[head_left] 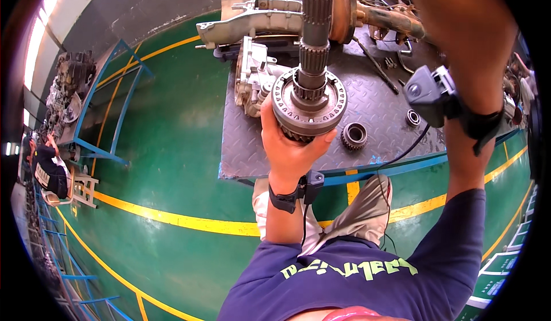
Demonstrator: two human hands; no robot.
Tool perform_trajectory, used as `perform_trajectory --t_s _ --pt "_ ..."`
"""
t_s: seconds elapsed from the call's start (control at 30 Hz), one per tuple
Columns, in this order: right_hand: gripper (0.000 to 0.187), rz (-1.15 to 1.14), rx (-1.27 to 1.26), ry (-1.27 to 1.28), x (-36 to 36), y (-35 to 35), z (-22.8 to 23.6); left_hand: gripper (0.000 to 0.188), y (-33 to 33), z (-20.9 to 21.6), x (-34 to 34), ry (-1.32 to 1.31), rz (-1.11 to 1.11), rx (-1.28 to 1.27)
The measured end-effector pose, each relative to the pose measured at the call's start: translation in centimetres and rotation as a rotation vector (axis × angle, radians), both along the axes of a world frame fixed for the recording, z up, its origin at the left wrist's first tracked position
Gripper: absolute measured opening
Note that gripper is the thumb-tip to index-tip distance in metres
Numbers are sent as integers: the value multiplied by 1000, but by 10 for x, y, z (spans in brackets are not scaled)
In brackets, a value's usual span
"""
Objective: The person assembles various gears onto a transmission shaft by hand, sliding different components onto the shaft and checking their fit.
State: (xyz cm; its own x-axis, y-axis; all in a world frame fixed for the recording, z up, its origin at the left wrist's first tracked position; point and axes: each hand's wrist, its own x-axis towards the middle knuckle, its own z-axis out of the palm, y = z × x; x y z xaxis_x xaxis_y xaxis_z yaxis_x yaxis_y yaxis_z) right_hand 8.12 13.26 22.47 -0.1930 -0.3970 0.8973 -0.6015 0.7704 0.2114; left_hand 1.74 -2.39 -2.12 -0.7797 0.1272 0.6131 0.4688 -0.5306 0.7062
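Observation:
A splined metal transmission shaft [314, 28] stands upright at the table's near part and runs out of the top of the view. Low on it sits a wide round gear assembly [310, 100] with a toothed ring. My left hand [291, 151] is closed around the underside of this gear assembly, thumb on the right and fingers on the left. My right hand [468, 39] is raised high at the upper right, blurred and cut off by the top edge; its fingers do not show. A loose small gear [354, 136] rests on the table right of my left hand.
The steel table [379, 108] carries a bearing ring [412, 118], a metal rod [376, 65], a cast housing [252, 77] and a rusty drum [343, 11]. A black cable [406, 153] hangs by my right arm. Far left, a person [50, 169] sits near blue frames.

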Motion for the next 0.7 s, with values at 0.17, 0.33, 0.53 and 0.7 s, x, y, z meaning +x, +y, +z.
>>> perform_trajectory --t_s 0.17,0.33,0.53,0.7 --pt "19 -11 90 -122 -17 -25 -47 92 -14 -2 -7 -10 59 0" --pt "27 113 19 -434 -15 -32 -81 91 -13 1 -10 -45 2 61" --pt "25 125 -2 -521 -19 -37 -109 86 -14 -2 -22 24 135 53" --pt "25 121 -40 -548 -20 -34 -117 85 -19 0 -23 40 221 2"
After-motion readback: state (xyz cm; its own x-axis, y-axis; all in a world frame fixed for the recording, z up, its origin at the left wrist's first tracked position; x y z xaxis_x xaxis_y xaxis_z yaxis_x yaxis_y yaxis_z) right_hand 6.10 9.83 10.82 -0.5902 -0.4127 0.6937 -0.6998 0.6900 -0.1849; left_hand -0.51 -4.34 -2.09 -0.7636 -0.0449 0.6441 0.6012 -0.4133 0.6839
